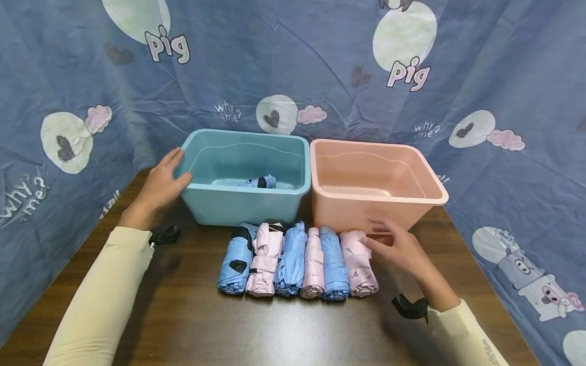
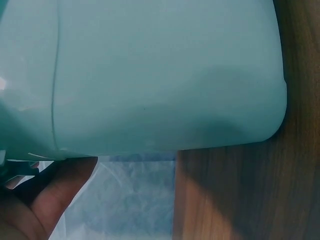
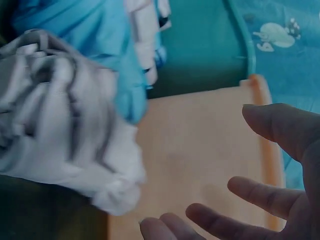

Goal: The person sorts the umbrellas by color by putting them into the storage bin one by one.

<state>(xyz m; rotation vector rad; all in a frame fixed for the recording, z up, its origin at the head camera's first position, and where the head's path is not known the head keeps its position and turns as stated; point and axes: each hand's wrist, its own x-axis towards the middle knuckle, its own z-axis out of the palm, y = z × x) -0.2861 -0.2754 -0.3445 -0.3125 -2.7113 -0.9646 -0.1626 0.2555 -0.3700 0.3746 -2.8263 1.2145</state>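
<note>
Several rolled folding umbrellas lie side by side on the table, alternating blue and pink. My right hand (image 1: 403,251) hovers at the top of the rightmost pink umbrella (image 1: 359,264), fingers spread. In the right wrist view its fingers are apart from that umbrella (image 3: 70,125), which looks greyish there. My left hand (image 1: 160,183) is at the left rim of the teal bin (image 1: 242,206), its fingers extended along the outside and its thumb near the front corner. Inside that bin lies a blue folding umbrella (image 1: 263,181), partly hidden by the front wall.
A peach bin (image 1: 357,213) stands against the teal bin's right side, with only its inner walls and floor showing. Both stand at the back of the wooden table (image 1: 220,330). Behind them hangs a blue printed cloth (image 1: 293,61), which also runs down both sides.
</note>
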